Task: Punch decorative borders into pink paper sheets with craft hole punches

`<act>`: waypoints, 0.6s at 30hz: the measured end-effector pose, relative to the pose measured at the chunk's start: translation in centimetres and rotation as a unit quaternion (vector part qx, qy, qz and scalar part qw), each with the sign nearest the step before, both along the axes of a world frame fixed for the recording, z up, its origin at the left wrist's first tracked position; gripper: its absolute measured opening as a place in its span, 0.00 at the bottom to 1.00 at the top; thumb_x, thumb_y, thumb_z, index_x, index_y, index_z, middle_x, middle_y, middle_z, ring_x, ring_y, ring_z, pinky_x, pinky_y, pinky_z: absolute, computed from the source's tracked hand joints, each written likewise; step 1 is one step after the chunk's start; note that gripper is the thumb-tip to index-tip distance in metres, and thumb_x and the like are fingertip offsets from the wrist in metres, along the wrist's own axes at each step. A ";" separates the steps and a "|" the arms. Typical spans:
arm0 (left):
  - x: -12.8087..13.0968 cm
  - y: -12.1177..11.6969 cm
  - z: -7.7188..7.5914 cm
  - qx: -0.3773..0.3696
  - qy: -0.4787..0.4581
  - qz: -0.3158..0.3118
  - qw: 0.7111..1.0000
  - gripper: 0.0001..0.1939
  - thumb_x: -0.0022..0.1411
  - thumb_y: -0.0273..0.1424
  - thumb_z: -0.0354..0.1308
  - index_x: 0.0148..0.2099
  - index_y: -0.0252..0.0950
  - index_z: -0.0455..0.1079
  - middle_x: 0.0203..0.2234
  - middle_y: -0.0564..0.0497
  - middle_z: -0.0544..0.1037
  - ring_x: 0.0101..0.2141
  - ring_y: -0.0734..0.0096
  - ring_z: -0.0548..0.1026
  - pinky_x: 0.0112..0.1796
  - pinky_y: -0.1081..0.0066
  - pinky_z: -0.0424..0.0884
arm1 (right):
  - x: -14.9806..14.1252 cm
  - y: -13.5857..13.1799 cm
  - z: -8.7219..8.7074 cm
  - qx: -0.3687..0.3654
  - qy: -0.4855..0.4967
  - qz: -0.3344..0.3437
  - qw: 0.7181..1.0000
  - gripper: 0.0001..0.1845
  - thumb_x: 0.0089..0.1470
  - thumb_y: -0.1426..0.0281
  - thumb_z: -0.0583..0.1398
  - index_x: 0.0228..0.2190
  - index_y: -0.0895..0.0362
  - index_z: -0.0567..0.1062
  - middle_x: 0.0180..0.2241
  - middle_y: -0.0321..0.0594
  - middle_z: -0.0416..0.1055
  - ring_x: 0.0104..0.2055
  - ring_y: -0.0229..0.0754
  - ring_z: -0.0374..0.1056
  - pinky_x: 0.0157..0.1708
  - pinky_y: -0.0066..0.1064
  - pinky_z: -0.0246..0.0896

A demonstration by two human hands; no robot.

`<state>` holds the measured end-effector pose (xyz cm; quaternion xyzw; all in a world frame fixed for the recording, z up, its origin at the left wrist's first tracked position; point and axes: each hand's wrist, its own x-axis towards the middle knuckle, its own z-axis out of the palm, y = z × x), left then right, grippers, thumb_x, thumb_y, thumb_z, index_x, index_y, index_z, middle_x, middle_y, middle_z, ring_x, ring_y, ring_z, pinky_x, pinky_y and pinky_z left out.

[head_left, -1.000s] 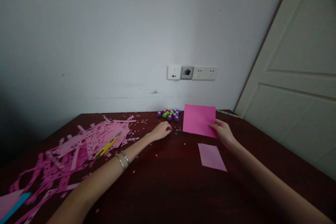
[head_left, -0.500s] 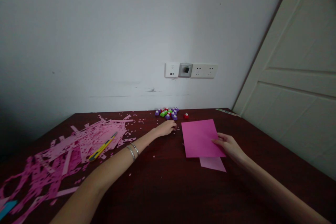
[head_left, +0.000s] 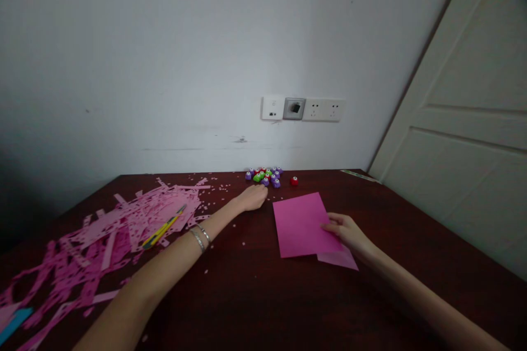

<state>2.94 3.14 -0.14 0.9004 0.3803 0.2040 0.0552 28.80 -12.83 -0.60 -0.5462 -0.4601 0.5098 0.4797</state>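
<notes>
My right hand (head_left: 346,230) grips the right edge of a square sheet of pink paper (head_left: 302,226), thumb on top and fingers beneath, with the sheet tilted above the table. A paler pink piece of paper (head_left: 340,258) shows partly under it. My left hand (head_left: 252,197), with two silver bracelets on its wrist, is closed low over the table. Its fingers are curled out of sight, so what they hold, if anything, is hidden. Just beyond it are several small purple, green and red craft punches (head_left: 265,177). One red punch (head_left: 293,181) stands apart to the right.
Punched pink paper strips (head_left: 107,241) are heaped at the left, with a yellow box cutter (head_left: 164,226) on top. Tiny pink cut-outs are scattered nearby. A blue object (head_left: 15,324) lies at the near left corner. A ruler-like strip (head_left: 360,176) lies at the back right, by the wall.
The pink sheet has moved left and slightly nearer in my right hand, turning a little. My left hand has drawn slightly left, its fingers curled in.
</notes>
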 end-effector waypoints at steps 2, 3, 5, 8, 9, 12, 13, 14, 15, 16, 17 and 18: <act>-2.8 0.4 1.0 0.002 0.013 0.056 0.998 0.04 0.52 0.23 0.53 0.27 0.36 0.65 0.29 0.48 0.73 0.35 0.64 0.72 0.41 0.71 0.65 | -0.6 0.3 -0.1 -0.009 0.005 0.014 1.000 0.08 0.37 0.72 0.62 0.26 0.60 0.74 0.22 0.40 0.74 0.21 0.39 0.68 0.21 0.28 0.60; -4.4 0.6 1.6 0.001 0.024 0.092 0.996 0.03 0.52 0.23 0.53 0.27 0.35 0.66 0.29 0.46 0.73 0.34 0.63 0.73 0.40 0.69 0.65 | -1.0 0.5 -0.2 -0.015 0.006 0.023 1.000 0.08 0.37 0.72 0.62 0.26 0.60 0.74 0.22 0.41 0.74 0.21 0.39 0.68 0.21 0.29 0.60; -7.6 1.0 2.8 0.003 0.043 0.171 0.984 0.04 0.51 0.21 0.52 0.29 0.34 0.67 0.30 0.43 0.74 0.36 0.59 0.73 0.39 0.65 0.66 | -1.7 1.1 -0.4 -0.021 0.005 0.046 0.999 0.07 0.39 0.71 0.61 0.26 0.60 0.74 0.24 0.42 0.75 0.22 0.40 0.68 0.23 0.30 0.62; -11.2 1.0 4.0 0.004 0.072 0.274 0.959 0.09 0.49 0.18 0.52 0.33 0.32 0.68 0.31 0.39 0.75 0.37 0.55 0.73 0.39 0.62 0.66 | -3.0 2.1 -0.7 -0.007 0.012 0.072 0.997 0.07 0.40 0.71 0.60 0.26 0.60 0.74 0.26 0.43 0.75 0.25 0.41 0.70 0.25 0.32 0.64; -12.0 0.9 4.3 0.007 0.080 0.298 0.951 0.10 0.49 0.17 0.51 0.34 0.31 0.69 0.32 0.38 0.75 0.38 0.54 0.73 0.39 0.61 0.65 | -3.5 2.4 -0.7 0.001 0.020 0.072 0.997 0.07 0.39 0.71 0.61 0.26 0.60 0.74 0.27 0.42 0.75 0.25 0.42 0.70 0.26 0.32 0.64; -12.7 0.2 4.6 0.023 0.098 0.326 0.940 0.11 0.51 0.17 0.49 0.35 0.30 0.70 0.34 0.35 0.75 0.41 0.52 0.72 0.42 0.59 0.63 | -4.8 2.9 -0.4 0.026 0.045 0.048 0.997 0.10 0.39 0.70 0.62 0.29 0.59 0.73 0.27 0.41 0.74 0.26 0.42 0.69 0.26 0.33 0.65; -12.6 -0.1 4.6 0.030 0.103 0.325 0.939 0.11 0.52 0.17 0.48 0.34 0.29 0.70 0.34 0.35 0.75 0.41 0.52 0.72 0.43 0.58 0.62 | -5.2 3.0 -0.3 0.037 0.046 0.039 0.997 0.12 0.39 0.68 0.62 0.30 0.58 0.72 0.27 0.40 0.74 0.26 0.42 0.70 0.27 0.33 0.65; -12.3 -0.4 4.6 0.040 0.106 0.323 0.940 0.11 0.53 0.18 0.47 0.33 0.29 0.70 0.33 0.36 0.75 0.41 0.52 0.72 0.45 0.58 0.61 | -5.6 3.2 -0.2 0.051 0.043 0.032 0.997 0.13 0.40 0.67 0.63 0.32 0.58 0.72 0.27 0.40 0.74 0.27 0.43 0.70 0.27 0.33 0.66; -11.8 -0.7 4.6 0.057 0.103 0.321 0.940 0.11 0.54 0.19 0.46 0.32 0.29 0.70 0.32 0.36 0.75 0.41 0.52 0.72 0.46 0.57 0.59 | -5.9 3.3 -0.1 0.070 0.036 0.025 0.997 0.15 0.41 0.65 0.63 0.34 0.57 0.71 0.29 0.40 0.74 0.29 0.43 0.70 0.28 0.33 0.66; -11.2 -1.0 4.6 0.080 0.093 0.320 0.940 0.11 0.56 0.21 0.46 0.32 0.28 0.70 0.31 0.36 0.74 0.41 0.51 0.71 0.47 0.55 0.57 | -6.1 3.4 -0.1 0.093 0.029 0.018 0.995 0.17 0.42 0.64 0.63 0.35 0.56 0.70 0.30 0.41 0.74 0.31 0.44 0.70 0.30 0.34 0.67; -10.5 -1.3 4.5 0.105 0.075 0.317 0.940 0.11 0.57 0.24 0.46 0.33 0.27 0.70 0.32 0.35 0.74 0.42 0.50 0.70 0.48 0.53 0.56 | -6.4 3.6 -0.1 0.119 0.023 0.012 0.993 0.18 0.42 0.63 0.63 0.37 0.56 0.70 0.32 0.41 0.74 0.32 0.44 0.70 0.32 0.34 0.67; -9.7 -1.7 4.4 0.131 0.047 0.308 0.941 0.12 0.58 0.27 0.46 0.35 0.26 0.70 0.34 0.34 0.73 0.43 0.49 0.69 0.48 0.52 0.56 | -6.6 3.8 -0.2 0.144 0.020 0.006 0.989 0.19 0.43 0.62 0.62 0.38 0.55 0.69 0.34 0.42 0.74 0.34 0.44 0.70 0.34 0.35 0.67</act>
